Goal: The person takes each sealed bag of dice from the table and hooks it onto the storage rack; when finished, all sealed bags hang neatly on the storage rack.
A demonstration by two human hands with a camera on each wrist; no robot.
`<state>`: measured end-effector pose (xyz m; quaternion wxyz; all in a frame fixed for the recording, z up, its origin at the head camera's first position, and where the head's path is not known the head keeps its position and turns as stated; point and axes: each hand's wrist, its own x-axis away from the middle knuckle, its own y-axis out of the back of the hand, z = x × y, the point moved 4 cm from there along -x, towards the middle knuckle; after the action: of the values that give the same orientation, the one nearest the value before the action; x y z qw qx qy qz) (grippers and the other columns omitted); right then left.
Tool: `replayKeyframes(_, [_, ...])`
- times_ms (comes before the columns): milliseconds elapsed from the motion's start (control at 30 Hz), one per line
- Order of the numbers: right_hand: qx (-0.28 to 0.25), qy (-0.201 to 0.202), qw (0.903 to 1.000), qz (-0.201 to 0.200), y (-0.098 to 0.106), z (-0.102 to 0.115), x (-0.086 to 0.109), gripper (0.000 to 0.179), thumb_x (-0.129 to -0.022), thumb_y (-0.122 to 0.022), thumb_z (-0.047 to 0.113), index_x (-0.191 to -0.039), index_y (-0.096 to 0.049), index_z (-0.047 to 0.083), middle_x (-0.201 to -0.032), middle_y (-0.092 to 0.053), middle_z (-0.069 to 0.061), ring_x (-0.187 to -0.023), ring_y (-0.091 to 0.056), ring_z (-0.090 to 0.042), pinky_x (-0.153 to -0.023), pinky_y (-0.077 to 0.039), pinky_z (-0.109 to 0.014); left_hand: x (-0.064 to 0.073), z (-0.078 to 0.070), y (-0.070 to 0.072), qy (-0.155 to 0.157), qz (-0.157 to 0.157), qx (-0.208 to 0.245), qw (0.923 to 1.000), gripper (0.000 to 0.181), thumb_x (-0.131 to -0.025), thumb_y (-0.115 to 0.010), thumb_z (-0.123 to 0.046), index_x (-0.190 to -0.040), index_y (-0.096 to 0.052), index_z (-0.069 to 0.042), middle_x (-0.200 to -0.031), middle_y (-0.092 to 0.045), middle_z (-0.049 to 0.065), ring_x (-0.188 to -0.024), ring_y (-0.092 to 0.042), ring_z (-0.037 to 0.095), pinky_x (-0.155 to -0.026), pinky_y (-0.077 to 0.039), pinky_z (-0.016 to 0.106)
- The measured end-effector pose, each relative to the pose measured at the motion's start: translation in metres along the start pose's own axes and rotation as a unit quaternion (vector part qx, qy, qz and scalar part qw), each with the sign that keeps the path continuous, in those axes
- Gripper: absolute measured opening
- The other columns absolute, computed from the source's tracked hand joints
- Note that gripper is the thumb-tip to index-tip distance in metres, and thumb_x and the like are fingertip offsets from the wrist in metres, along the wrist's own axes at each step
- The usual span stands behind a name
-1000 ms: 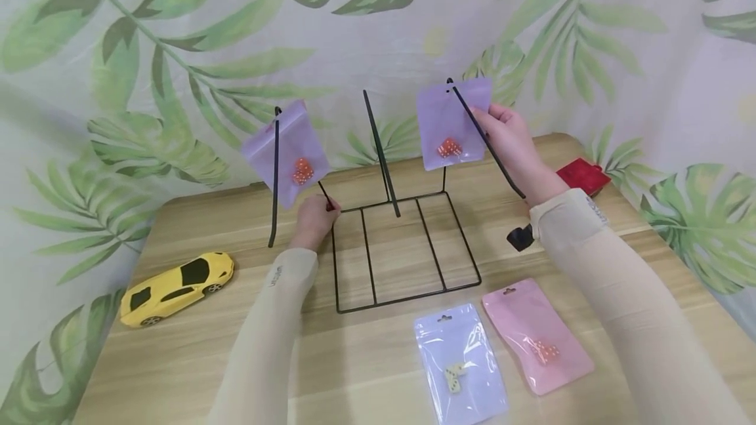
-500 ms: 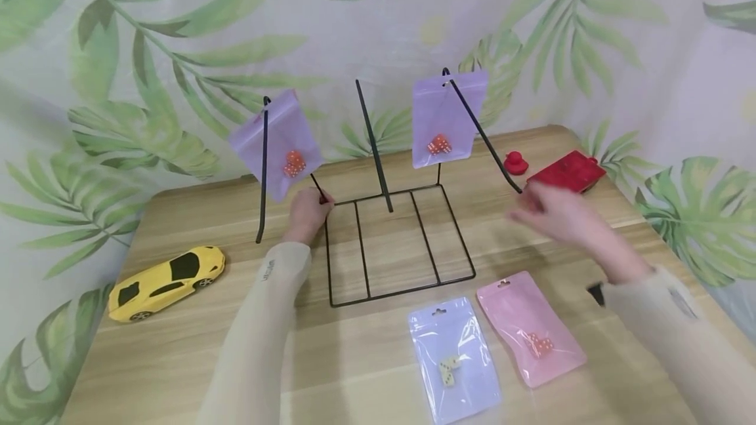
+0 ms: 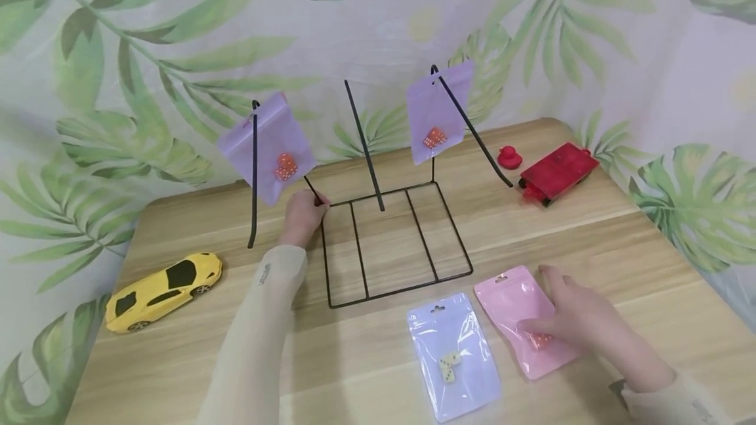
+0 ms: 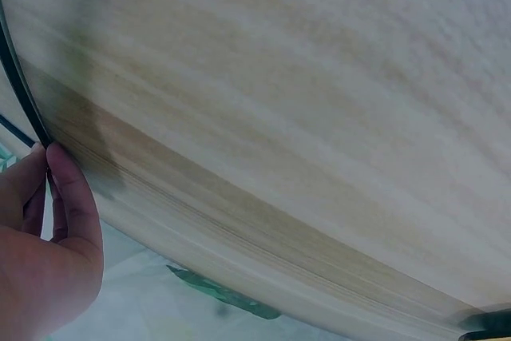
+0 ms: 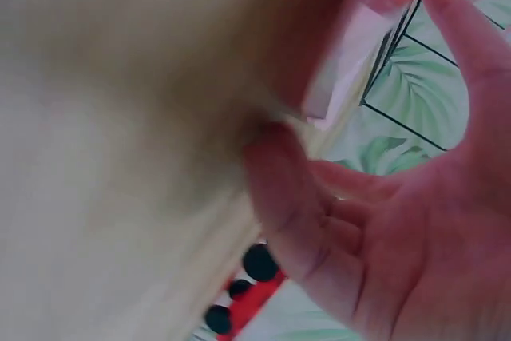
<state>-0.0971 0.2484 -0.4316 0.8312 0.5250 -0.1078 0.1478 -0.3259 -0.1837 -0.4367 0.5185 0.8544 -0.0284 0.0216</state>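
Black wire rack pinched by left hand, pink bag lying under right hand

In the head view, small lettering is borne by the left sleeve, behind the left fingers, too small to be read. The rack is clamped between the left fingertips at its rear left corner. One purple bag is hung just above those fingers, a second purple bag well to their right. The right thumb and fingers are spread apart, the thumb held over the pink bag's face, the fingertips just past its right edge. Left of that thumb, a pale blue bag is laid flat. Beyond the right fingertips, wooden tabletop is left open as far as a red wheeled toy; the rack's front corner is separated from the pink bag by a sliver.

In the left wrist view, the tabletop's edge is seen just below the pinching fingers.

In the right wrist view, the pink bag's edge is framed between thumb and forefinger; whether it is touched cannot be told.
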Motion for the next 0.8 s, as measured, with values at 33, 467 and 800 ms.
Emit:
replayKeyframes(33, [-0.015,0.0,0.9999,-0.003,-0.001,-0.002,-0.001,0.115,-0.07,-0.079,0.06,-0.145,-0.029,-0.01,-0.138,-0.049,-0.036,-0.122,-0.052,-0.052,-0.091,-0.049,-0.063,0.0,0.001,0.0,0.0,0.0,0.002,1.0,0.016,-0.095,-0.061,-0.012,-0.101,-0.073,-0.003,-0.106,-0.073,0.018,-0.098,-0.065,0.031,-0.09,-0.053,0.043])
replayKeyframes(467, [-0.232,0.014,0.9698,-0.073,0.033,-0.045,0.013,0.039,-0.096,-0.061,0.016,-0.124,-0.055,-0.011,-0.095,-0.071,-0.011,-0.078,-0.062,-0.008,-0.064,-0.053,-0.025,0.0,0.001,-0.003,0.005,0.012,-0.005,0.9999,0.016,-0.095,-0.061,-0.013,-0.103,-0.073,-0.004,-0.109,-0.072,0.018,-0.101,-0.065,0.032,-0.093,-0.053,0.043])
replayKeyframes(800, [-0.422,0.241,0.8512,-0.198,0.104,0.038,0.033,0.038,-0.088,-0.055,-0.016,-0.098,-0.075,0.014,-0.087,-0.074,0.012,-0.072,-0.064,0.001,-0.059,-0.049,-0.014,0.001,0.003,-0.002,-0.001,0.006,0.009,0.9999,0.017,-0.096,-0.06,-0.013,-0.102,-0.073,-0.003,-0.106,-0.072,0.018,-0.096,-0.065,0.031,-0.088,-0.053,0.042])
